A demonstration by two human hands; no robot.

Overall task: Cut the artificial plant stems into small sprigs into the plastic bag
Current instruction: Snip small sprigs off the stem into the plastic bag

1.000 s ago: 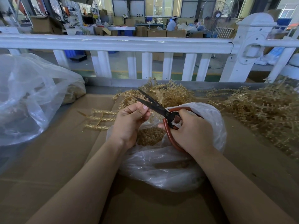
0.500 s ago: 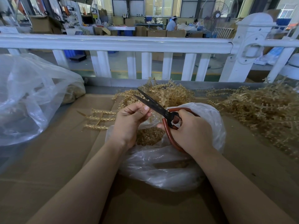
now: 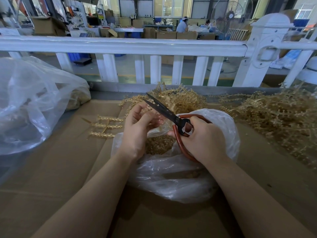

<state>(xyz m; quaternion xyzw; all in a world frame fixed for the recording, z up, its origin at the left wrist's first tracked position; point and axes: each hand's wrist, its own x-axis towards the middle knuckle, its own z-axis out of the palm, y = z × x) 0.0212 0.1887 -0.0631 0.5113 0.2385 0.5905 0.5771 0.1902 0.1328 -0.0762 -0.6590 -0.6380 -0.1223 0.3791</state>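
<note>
The right hand (image 3: 204,140) grips the scissors (image 3: 164,111), blades parted and pointing up-left. Just left of the blades, the left hand (image 3: 139,124) loosely pinches a small sprig above the plastic bag (image 3: 180,172); uncut stems (image 3: 277,117) lie right of the bag.

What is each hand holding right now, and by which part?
The right hand grips the black-bladed scissors by their reddish-brown loop handles. The left hand has its fingers loosely curled near the blades; whether it holds a sprig cannot be told.
</note>
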